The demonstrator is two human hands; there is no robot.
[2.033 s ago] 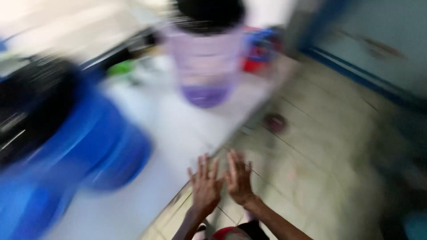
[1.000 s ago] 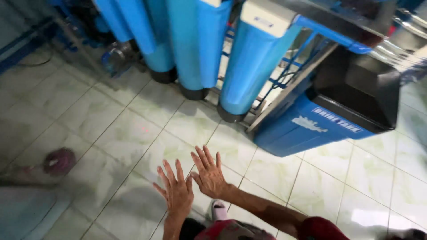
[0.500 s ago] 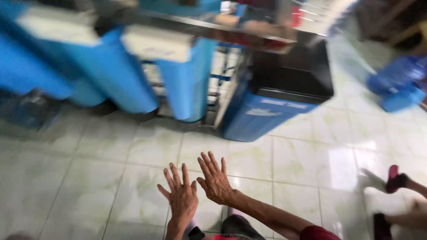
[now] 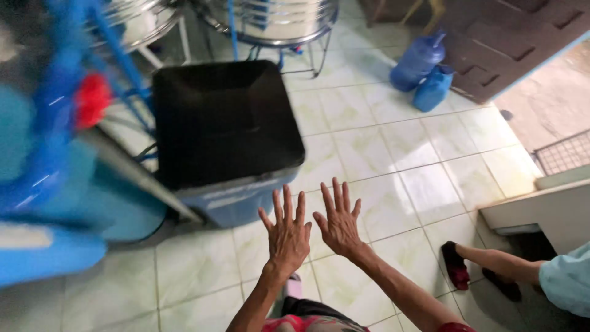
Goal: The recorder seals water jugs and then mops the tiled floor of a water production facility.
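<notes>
Both hands are held out flat over the floor, fingers spread wide, palms down, nothing gripped. The left hand (image 4: 289,237) and right hand (image 4: 339,224) are seen side by side, thumbs nearly touching, approx. level w/ each other.

Nearest thing: a dark square open-topped bin w/ blue plastic sides (image 4: 227,126), set on the pale green tiled floor (image 4: 393,154). It lies just ahead of the hands and to the left; its near front edge is found just beyond the left fingertips, apart from them. The left hand is the nearer one. No long axis can be made out, the top being roughly square.

Further out: blurred blue cylinders (image 4: 55,172) at the left edge of the floor; a round steel-framed stand (image 4: 276,21) behind the bin; two blue plastic water jugs (image 4: 424,71) by the brown door (image 4: 491,43) at the far right. At the near right, another person's leg in a dark slipper (image 4: 456,264) is seen, w/ a pale blue sleeve (image 4: 565,286).
</notes>
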